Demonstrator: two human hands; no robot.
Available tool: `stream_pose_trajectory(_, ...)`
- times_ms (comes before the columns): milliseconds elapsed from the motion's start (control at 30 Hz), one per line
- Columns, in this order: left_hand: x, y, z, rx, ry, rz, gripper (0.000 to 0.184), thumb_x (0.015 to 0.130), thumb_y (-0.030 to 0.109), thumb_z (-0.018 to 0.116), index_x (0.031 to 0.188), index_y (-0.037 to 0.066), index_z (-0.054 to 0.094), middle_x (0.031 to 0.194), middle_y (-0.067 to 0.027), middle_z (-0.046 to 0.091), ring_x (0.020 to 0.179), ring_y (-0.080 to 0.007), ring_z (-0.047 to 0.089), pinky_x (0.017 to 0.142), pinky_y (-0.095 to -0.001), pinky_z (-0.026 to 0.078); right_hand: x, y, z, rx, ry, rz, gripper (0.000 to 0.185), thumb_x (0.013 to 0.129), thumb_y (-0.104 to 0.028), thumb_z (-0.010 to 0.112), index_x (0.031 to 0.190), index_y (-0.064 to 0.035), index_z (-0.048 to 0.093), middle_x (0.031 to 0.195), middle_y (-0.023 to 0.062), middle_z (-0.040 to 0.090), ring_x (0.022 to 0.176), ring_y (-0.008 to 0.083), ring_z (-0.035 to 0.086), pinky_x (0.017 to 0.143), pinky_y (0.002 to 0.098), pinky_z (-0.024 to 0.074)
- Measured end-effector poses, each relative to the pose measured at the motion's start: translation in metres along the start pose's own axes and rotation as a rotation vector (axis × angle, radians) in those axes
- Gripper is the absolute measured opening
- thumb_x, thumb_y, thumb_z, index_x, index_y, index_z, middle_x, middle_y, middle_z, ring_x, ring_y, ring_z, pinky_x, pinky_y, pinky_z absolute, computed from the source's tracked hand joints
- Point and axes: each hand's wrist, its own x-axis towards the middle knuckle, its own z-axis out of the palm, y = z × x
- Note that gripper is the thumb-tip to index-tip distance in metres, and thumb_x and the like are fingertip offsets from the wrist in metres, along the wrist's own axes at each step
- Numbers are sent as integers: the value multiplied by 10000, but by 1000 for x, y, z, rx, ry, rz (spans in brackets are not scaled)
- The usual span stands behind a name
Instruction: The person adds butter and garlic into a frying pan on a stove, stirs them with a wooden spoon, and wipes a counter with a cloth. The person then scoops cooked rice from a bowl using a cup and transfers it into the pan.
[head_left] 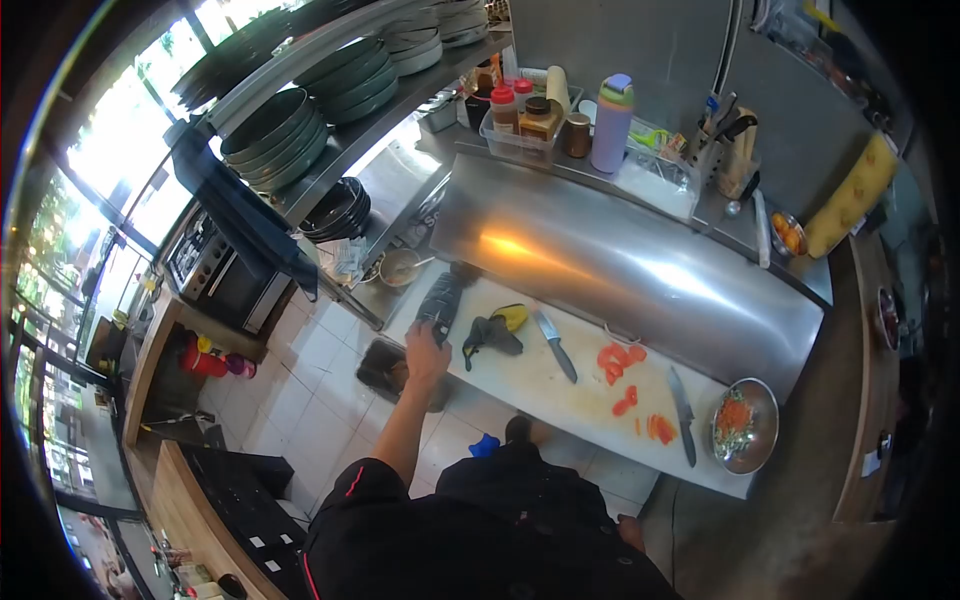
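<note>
My left hand reaches to the left end of the white cutting board, its fingers on the near end of a dark, ridged object. Only part of my right hand shows, low beside my dark clothing; its fingers are not clear. A grey and yellow cloth lies just right of my left hand. Beside it is a knife. Farther right are red tomato slices, chopped red pieces and a second, dark knife.
A metal bowl with chopped vegetables stands at the board's right end. Below the left end is a dark bin. Behind the board, a metal cover rises to a shelf with bottles and a purple flask. Stacked plates stand upper left.
</note>
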Motion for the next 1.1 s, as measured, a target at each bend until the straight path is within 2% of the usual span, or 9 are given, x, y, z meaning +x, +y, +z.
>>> stream_pose_trajectory(200,40,-16,22,82,-162,-260,806,781,341,796,1421,18,427,1415,-248,496,1278,-455,502,1036,-531,462,3,-19,4,22,-101,-276,274,992,-257,544,1126,-45,652,1009,193,706,829,306,694,736,451,549)
stream_pose_trajectory(367,77,-45,30,80,-254,-491,742,769,541,798,1216,-12,587,1098,-237,713,1023,-396,699,888,-505,545,-26,-83,14,-276,-187,-192,304,959,-298,592,1024,-21,697,906,170,712,792,268,703,743,427,552)
stream_pose_trajectory(600,32,36,-23,-535,-280,-59,475,841,234,815,1200,-13,626,1017,-168,754,924,-245,727,825,-383,554,-49,-208,-8,-294,-214,-237,415,902,-397,689,996,3,746,813,140,722,761,227,706,760,391,556)
stream_pose_trajectory(633,30,64,-34,-606,-476,-159,487,833,237,823,1193,-24,625,1021,-167,747,935,-245,721,840,-375,550,-108,-308,-19,-329,-164,-323,413,913,-331,718,1187,-23,684,832,107,734,782,196,705,728,339,553)
stream_pose_trajectory(700,27,102,-35,-572,-580,147,547,830,276,831,1244,-12,620,1048,-159,730,875,-245,698,812,-370,553,-148,-396,-11,282,-110,-491,1008,884,-125,759,1633,-115,83,1370,142,561,958,193,682,751,329,612)
stream_pose_trajectory(833,32,177,-70,-442,-1189,276,712,793,365,852,1350,-1,601,932,-142,720,727,-193,658,712,-350,539,-117,-474,3,421,-47,-1041,837,903,-170,762,1589,-120,285,1337,155,545,942,194,688,711,318,609)
stream_pose_trajectory(900,12,169,-59,-523,-1132,180,736,800,378,856,1377,4,593,972,-145,728,800,-188,657,761,-340,538,-105,-500,-2,346,-49,-982,601,938,-230,743,1445,-64,467,1162,138,628,769,160,669,611,291,571)
stream_pose_trajectory(967,-5,159,-57,-667,-855,187,762,804,303,858,1418,-21,543,1316,-166,621,1249,-209,573,1048,-325,463,-105,-514,-11,300,-84,-822,464,961,-275,730,1320,-16,589,1037,123,671,636,136,643,537,276,538)
stream_pose_trajectory(1100,-47,172,-94,-1101,-711,-77,804,810,143,843,1496,-2,449,1451,-112,525,1302,-188,518,1113,-334,405,-109,-522,-20,416,-68,-739,405,1016,-384,636,1163,-7,661,895,96,666,514,136,607,451,238,485)
